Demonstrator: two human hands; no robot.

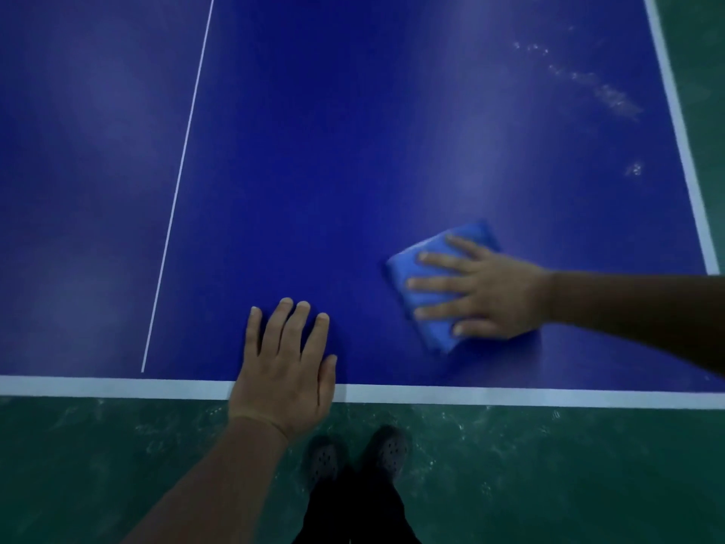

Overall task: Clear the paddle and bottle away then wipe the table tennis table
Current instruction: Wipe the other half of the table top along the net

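Cloth (pixel 431 292) under my right hand (pixel 482 296).
Right fingers spread flat on it; my left hand (pixel 284 367) lies spread on the bench (pixel 353 151) edge nearby.

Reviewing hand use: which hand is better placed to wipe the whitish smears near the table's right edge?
Right. The right hand already presses the blue cloth nearest the smears; the left hand lies flat at the near edge.

One desk (pixel 353 151) is seen, blue and edged in white. One thin white line (pixel 178 182) is counted along its top. One cloth (pixel 435 268) is found on it, blue and folded. Two hands are counted: the left hand (pixel 288 371) and the right hand (pixel 482 294). Two shoes (pixel 355 455) are seen on the green floor (pixel 117 465). Two pale smudges (pixel 600 88) are noted by the desk's right edge.
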